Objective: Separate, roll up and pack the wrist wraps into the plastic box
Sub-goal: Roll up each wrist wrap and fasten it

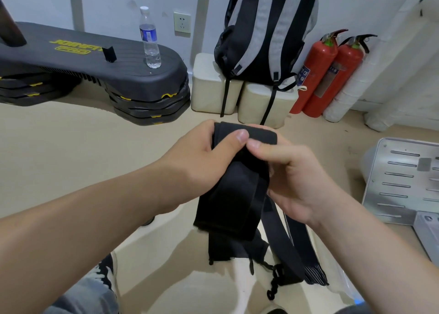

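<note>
Both hands hold the black cloth wrist wraps (235, 195) up in the middle, above the tan floor (71, 147). The left hand (202, 157) curls round the top of the bundle, with its thumb pressed on the front. The right hand (292, 178) pinches the top edge just beside that thumb. Long black ends hang down between the arms.

Ahead stand a grey and black backpack (268, 28) on cream blocks (209, 88), two red fire extinguishers (325, 71), and a black step board with yellow letters (95, 59) with a clear water bottle (149, 38) on it. A grey metal plate with slots (399, 180) lies near the right arm. A wide patch of floor lies left of the hands.
</note>
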`<state>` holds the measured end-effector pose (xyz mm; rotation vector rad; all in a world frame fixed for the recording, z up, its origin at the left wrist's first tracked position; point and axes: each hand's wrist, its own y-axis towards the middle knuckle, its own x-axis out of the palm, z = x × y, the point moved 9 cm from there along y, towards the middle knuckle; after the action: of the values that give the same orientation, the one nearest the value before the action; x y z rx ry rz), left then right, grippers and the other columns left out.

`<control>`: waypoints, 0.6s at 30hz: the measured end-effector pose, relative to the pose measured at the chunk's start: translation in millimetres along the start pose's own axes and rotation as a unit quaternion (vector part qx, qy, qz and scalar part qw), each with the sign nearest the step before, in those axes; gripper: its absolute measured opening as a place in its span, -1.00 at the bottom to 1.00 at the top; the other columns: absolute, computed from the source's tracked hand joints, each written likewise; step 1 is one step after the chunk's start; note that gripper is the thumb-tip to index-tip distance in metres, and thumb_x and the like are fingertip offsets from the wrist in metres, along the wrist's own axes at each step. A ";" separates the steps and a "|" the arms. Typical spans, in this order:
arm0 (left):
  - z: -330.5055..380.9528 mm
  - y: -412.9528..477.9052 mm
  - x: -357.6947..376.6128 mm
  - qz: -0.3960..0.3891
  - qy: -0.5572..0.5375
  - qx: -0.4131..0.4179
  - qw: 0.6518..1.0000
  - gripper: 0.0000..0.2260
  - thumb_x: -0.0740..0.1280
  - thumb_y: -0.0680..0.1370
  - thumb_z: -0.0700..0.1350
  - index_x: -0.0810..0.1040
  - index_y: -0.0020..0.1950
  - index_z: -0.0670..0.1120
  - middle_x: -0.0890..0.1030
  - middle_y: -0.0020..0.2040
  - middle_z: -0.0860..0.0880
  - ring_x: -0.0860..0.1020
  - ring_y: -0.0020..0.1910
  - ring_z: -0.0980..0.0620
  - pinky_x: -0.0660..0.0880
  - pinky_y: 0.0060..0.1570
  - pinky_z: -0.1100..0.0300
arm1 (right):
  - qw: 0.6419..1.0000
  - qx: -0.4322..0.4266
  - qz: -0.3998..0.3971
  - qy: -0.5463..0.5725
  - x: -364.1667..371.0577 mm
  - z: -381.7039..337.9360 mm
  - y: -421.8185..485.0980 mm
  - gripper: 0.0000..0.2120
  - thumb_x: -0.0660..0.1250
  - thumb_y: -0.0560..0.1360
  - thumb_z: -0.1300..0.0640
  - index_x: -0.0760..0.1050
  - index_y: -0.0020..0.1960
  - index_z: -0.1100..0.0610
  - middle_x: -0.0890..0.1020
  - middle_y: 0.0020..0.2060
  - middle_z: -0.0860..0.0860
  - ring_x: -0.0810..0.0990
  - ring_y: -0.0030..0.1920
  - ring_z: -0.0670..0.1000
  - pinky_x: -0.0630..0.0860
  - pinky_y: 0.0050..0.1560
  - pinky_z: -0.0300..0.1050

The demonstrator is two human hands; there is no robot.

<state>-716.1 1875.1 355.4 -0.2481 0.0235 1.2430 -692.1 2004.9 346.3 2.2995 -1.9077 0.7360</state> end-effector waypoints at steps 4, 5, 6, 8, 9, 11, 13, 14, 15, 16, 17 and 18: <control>8.8 -4.4 2.3 0.025 0.011 0.056 0.998 -0.73 0.31 0.67 0.18 0.61 0.24 0.05 0.75 0.08 0.13 0.70 0.12 0.18 0.60 0.24 0.02 | 0.999 0.010 -0.034 0.017 16.7 -1.0 -5.0 -0.56 0.28 0.64 -0.03 0.62 0.31 0.28 0.66 0.26 0.33 0.68 0.28 0.25 0.59 0.32 0.09; 9.8 -5.8 3.5 0.029 0.007 0.062 0.998 -0.73 0.31 0.68 0.17 0.61 0.24 0.04 0.75 0.09 0.12 0.69 0.13 0.18 0.59 0.25 0.01 | 0.999 0.010 -0.034 0.020 19.3 -0.8 -5.7 -0.53 0.26 0.66 -0.04 0.59 0.34 0.30 0.65 0.28 0.34 0.67 0.30 0.24 0.61 0.31 0.06; 10.0 -6.9 4.5 0.033 0.001 0.067 0.997 -0.73 0.30 0.68 0.16 0.60 0.24 0.02 0.74 0.09 0.11 0.68 0.13 0.18 0.59 0.26 0.00 | 0.999 0.009 -0.030 0.025 20.5 -0.2 -5.9 -0.52 0.24 0.67 -0.05 0.58 0.36 0.31 0.66 0.27 0.32 0.68 0.29 0.22 0.64 0.28 0.02; 12.1 -9.1 8.3 0.034 -0.009 0.079 0.996 -0.71 0.29 0.69 0.16 0.56 0.25 -0.03 0.73 0.10 0.07 0.68 0.15 0.16 0.57 0.28 -0.03 | 0.999 0.007 -0.024 0.032 23.7 0.3 -7.1 -0.51 0.22 0.69 -0.07 0.58 0.37 0.28 0.70 0.24 0.26 0.70 0.27 0.16 0.66 0.24 -0.03; 12.6 -10.2 11.0 0.030 -0.018 0.083 0.996 -0.68 0.29 0.68 0.17 0.53 0.25 -0.04 0.72 0.10 0.05 0.68 0.16 0.13 0.57 0.28 -0.07 | 0.999 0.010 -0.022 0.038 24.7 0.5 -7.5 -0.50 0.21 0.68 -0.10 0.58 0.37 0.27 0.71 0.23 0.24 0.71 0.26 0.15 0.66 0.23 -0.04; 10.6 -12.9 17.5 0.011 -0.033 0.084 0.996 -0.63 0.32 0.61 0.20 0.48 0.25 -0.04 0.71 0.09 0.00 0.69 0.15 0.06 0.58 0.27 -0.14 | 0.998 0.028 -0.022 0.051 24.5 2.1 -8.6 -0.44 0.20 0.67 -0.16 0.60 0.36 0.27 0.71 0.23 0.23 0.72 0.23 0.14 0.67 0.21 -0.03; 8.5 -15.0 24.5 -0.021 -0.031 0.079 0.996 -0.65 0.36 0.58 0.17 0.43 0.25 0.00 0.71 0.08 0.00 0.70 0.13 0.03 0.61 0.22 -0.18 | 0.997 0.047 -0.027 0.049 22.1 4.2 -9.9 -0.39 0.17 0.66 -0.21 0.61 0.35 0.28 0.71 0.22 0.23 0.73 0.19 0.14 0.68 0.19 -0.02; 8.2 -15.8 26.4 -0.036 -0.022 0.078 0.996 -0.68 0.37 0.60 0.14 0.42 0.25 0.02 0.71 0.06 0.01 0.70 0.11 0.04 0.63 0.20 -0.17 | 0.997 0.054 -0.029 0.045 20.1 5.8 -10.3 -0.38 0.15 0.67 -0.24 0.62 0.34 0.27 0.70 0.23 0.23 0.73 0.19 0.14 0.68 0.20 -0.01; 9.6 -16.7 26.8 -0.048 -0.007 0.080 0.996 -0.71 0.38 0.62 0.11 0.42 0.25 0.03 0.71 0.04 0.03 0.70 0.08 0.06 0.64 0.17 -0.14 | 0.997 0.060 -0.031 0.039 17.8 7.9 -10.1 -0.37 0.13 0.67 -0.26 0.64 0.32 0.24 0.70 0.24 0.23 0.73 0.20 0.13 0.67 0.23 0.00; 10.9 -16.7 25.5 -0.056 0.013 0.087 0.995 -0.75 0.38 0.65 0.07 0.43 0.25 0.04 0.71 0.03 0.04 0.70 0.05 0.08 0.64 0.15 -0.09 | 0.997 0.065 -0.036 0.030 16.0 10.6 -9.4 -0.36 0.09 0.68 -0.28 0.65 0.31 0.21 0.71 0.23 0.21 0.72 0.21 0.12 0.66 0.26 0.02; 13.2 -15.9 22.6 -0.060 0.035 0.096 0.993 -0.77 0.38 0.66 0.02 0.44 0.27 0.04 0.71 0.02 0.04 0.70 0.04 0.09 0.64 0.14 -0.05 | 0.997 0.067 -0.037 -0.001 13.4 13.2 -8.0 -0.35 0.06 0.69 -0.31 0.66 0.32 0.15 0.72 0.23 0.17 0.72 0.23 0.10 0.64 0.29 0.06; 15.8 -14.8 18.8 -0.061 0.057 0.109 0.991 -0.77 0.38 0.67 -0.03 0.45 0.29 0.03 0.71 0.03 0.03 0.69 0.05 0.08 0.63 0.15 -0.03 | 0.996 0.063 -0.031 -0.055 9.7 14.7 -5.8 -0.35 0.02 0.69 -0.33 0.65 0.35 0.09 0.72 0.25 0.12 0.70 0.26 0.08 0.61 0.33 0.11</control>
<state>-698.0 1891.3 370.5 -0.1278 0.2377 1.0940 -680.9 1992.4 338.6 2.5119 -1.8748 0.7570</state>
